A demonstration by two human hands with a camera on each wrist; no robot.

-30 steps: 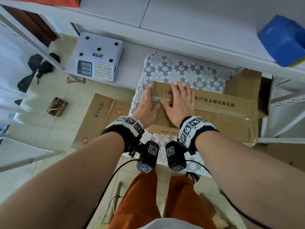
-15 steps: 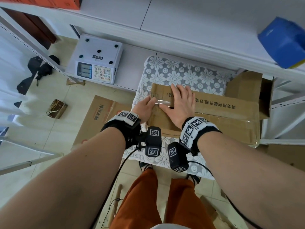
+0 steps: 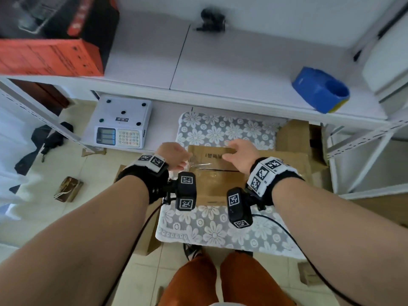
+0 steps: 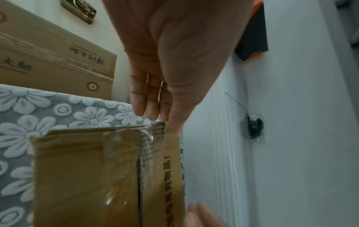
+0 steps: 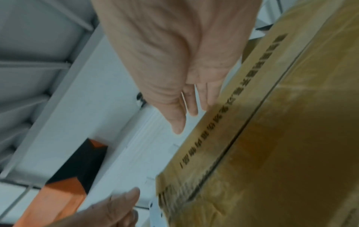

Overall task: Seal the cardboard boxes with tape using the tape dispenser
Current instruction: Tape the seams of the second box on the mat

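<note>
The taped cardboard box (image 4: 81, 176) bears one line of black Chinese print, too blurred to read; likewise the floor carton (image 4: 48, 61).

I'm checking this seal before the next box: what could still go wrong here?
1. The tape looks wrinkled near the end of the box, so it may peel.
2. The seam gapes dark beside the tape, so the flaps may not be fully held.
3. Left hand and right hand sit at the box's edges; lifting now could strain the fresh seal.
</note>
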